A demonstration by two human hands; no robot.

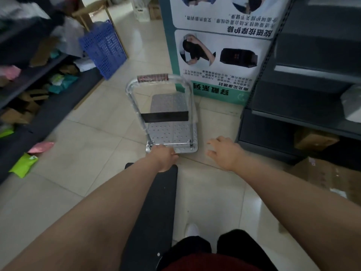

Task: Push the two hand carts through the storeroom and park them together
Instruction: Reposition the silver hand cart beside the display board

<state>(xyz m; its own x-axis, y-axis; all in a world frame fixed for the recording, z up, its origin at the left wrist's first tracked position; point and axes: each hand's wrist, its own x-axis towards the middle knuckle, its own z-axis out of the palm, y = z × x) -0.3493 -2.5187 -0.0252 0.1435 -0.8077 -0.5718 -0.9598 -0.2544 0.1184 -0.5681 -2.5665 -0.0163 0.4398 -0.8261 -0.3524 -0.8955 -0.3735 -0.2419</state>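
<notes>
A silver hand cart [172,132] with a perforated deck stands on the tiled floor ahead, its far end against a poster board. Its chrome handle [152,78], wrapped with a red grip, rises at the near end and leans away from me. A black hand cart [156,208] lies lengthwise under my left forearm, its far end just short of the silver deck. My left hand [165,157] is closed at that far end, right by the silver cart's near edge. My right hand [224,151] hovers with fingers spread, just right of the silver cart's near right corner, holding nothing.
Dark shelving [45,106] with boxes and packets lines the left side, with a blue crate [103,47] leaning beside it. Grey shelves [304,106] stand on the right, next to a poster board [220,55]. Green [24,165] and pink packets lie on the floor at left, and flattened cardboard [322,177] at right.
</notes>
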